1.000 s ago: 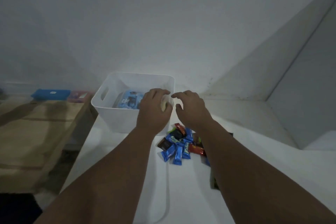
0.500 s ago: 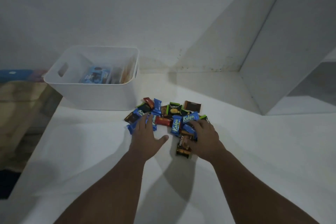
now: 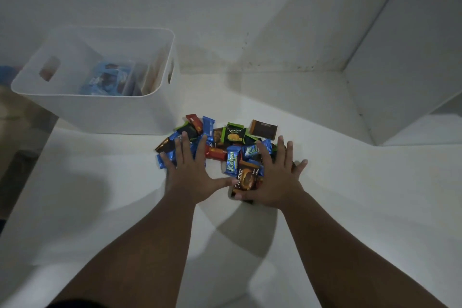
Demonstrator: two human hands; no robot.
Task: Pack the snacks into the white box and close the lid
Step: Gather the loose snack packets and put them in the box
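Snacks: wrapped pile (image 3: 226, 144) lies on the white tabletop (image 3: 350, 195), just right of the white box (image 3: 100, 112).
Left hand: (image 3: 191, 171) fingers spread flat, pressing the pile's left edge.
Right hand: (image 3: 276, 180) fingers spread flat over the pile's right side, thumb touching the brown Nextar pack (image 3: 246, 179).
Box: open-topped, blue packets (image 3: 107, 77) inside.

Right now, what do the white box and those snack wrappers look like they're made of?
White box: probably moulded plastic with a matte finish. It has a one-piece rounded rim, a cut-out handle slot, and walls that look faintly translucent.
Snack wrappers: thin, glossy printed film, likely plastic or foil laminate. The crimped ends and the bright highlights on the blue ones suggest it.
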